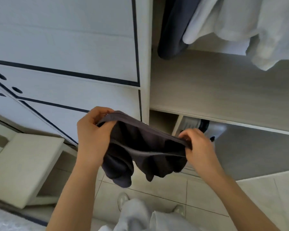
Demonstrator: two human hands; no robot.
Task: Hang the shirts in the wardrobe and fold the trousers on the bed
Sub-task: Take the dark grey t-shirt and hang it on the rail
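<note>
A dark grey garment (pixel 145 152) hangs bunched between my two hands, in front of the open wardrobe (pixel 223 90). My left hand (pixel 92 130) grips one end of its banded edge, fingers curled round the fabric. My right hand (pixel 198 147) pinches the other end of the same edge. The rest of the garment droops toward the tiled floor. Inside the wardrobe hang a dark navy garment (pixel 172 27) and white shirts (pixel 250 25) above a pale wooden shelf.
A shut white wardrobe door with dark trim (pixel 65 39) fills the left. A cream stool (pixel 23 165) stands at lower left. A white appliance (pixel 195 125) sits in the compartment below the shelf. My legs in grey trousers and white shoes (pixel 123 199) stand on the tiles.
</note>
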